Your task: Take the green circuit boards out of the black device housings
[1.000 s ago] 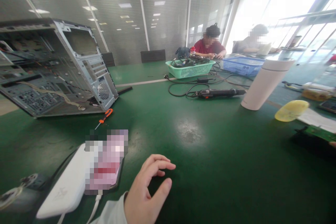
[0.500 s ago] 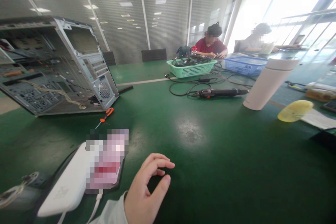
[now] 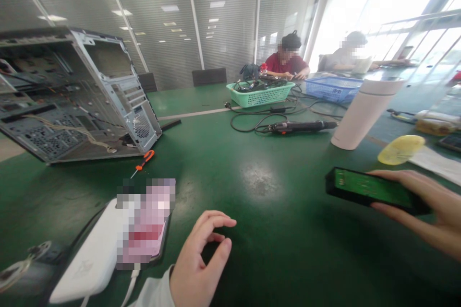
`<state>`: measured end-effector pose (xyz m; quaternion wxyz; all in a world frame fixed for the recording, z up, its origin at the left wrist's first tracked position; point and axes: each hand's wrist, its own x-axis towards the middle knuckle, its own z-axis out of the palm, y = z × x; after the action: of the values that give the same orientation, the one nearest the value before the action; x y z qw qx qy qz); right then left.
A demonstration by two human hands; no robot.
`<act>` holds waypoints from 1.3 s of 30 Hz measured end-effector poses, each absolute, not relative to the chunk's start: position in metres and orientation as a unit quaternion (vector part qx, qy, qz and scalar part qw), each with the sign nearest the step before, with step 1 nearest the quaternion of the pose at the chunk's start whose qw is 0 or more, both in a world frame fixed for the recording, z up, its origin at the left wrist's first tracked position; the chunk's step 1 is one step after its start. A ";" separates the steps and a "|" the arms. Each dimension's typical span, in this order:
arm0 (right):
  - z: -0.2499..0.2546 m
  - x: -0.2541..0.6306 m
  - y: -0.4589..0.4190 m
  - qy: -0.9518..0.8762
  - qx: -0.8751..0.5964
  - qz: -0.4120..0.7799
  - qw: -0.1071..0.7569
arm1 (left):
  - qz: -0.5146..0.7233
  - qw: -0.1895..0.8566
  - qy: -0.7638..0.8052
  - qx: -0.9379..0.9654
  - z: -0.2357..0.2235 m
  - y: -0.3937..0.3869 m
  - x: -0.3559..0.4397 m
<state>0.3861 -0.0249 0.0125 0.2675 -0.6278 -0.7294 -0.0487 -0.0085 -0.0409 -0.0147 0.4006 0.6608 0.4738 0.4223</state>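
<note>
My right hand (image 3: 425, 201) grips a black rectangular box with a green circuit board (image 3: 370, 187) showing on its upper face. It holds this box above the right part of the green table, fingers along the far side and thumb along the near side. My left hand (image 3: 203, 254) rests at the near middle, fingers loosely curved and apart from the thumb, with nothing between them. Close to its left lie a pixelated pink phone (image 3: 153, 220) with a white cable and a white power bank (image 3: 88, 254).
An open computer case (image 3: 140, 120) stands at the left, an orange-handled screwdriver (image 3: 144, 159) beside it. Farther back are a black electric screwdriver (image 3: 302, 127), a green basket (image 3: 266, 96) of cables, a blue basket (image 3: 333, 88) and a pale bottle (image 3: 363, 115). Two people sit beyond.
My right hand has come into view from the right, holding the black box with the green circuit board. My left hand has stayed almost still. The view has shifted slightly.
</note>
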 end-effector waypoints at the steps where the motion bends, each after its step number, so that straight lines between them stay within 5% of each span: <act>1: 0.015 0.367 -0.024 -0.768 -0.586 -0.038 0.256 | 0.425 0.401 0.478 0.656 -0.015 -0.041 -0.008; 8: 0.031 0.228 -0.025 -0.863 -0.402 0.074 0.299 | 0.455 0.424 0.482 0.617 -0.023 -0.042 -0.008; 16: 0.013 0.199 -0.016 -0.855 -0.341 0.110 0.375 | 0.530 0.455 0.497 0.514 -0.022 -0.039 -0.002; 24: 0.005 0.194 -0.013 -0.616 -0.443 0.554 0.342 | 0.526 0.412 0.500 0.551 -0.014 -0.040 -0.006; 31: 0.009 0.196 -0.003 -0.316 -0.363 0.859 0.177 | 0.537 0.409 0.477 0.563 -0.030 -0.029 -0.013; 35: 0.010 0.199 0.000 -0.342 -0.359 0.836 0.234 | 0.546 0.411 0.473 0.556 -0.035 -0.024 -0.015; 39: 0.009 0.203 -0.006 -0.536 -0.405 0.657 0.342 | 0.562 0.403 0.475 0.545 -0.029 -0.029 -0.013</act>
<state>0.2033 -0.0060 0.0085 0.3419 -0.4050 -0.5358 0.6572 -0.0127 -0.0293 -0.0295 0.4032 0.5449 0.4746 0.5615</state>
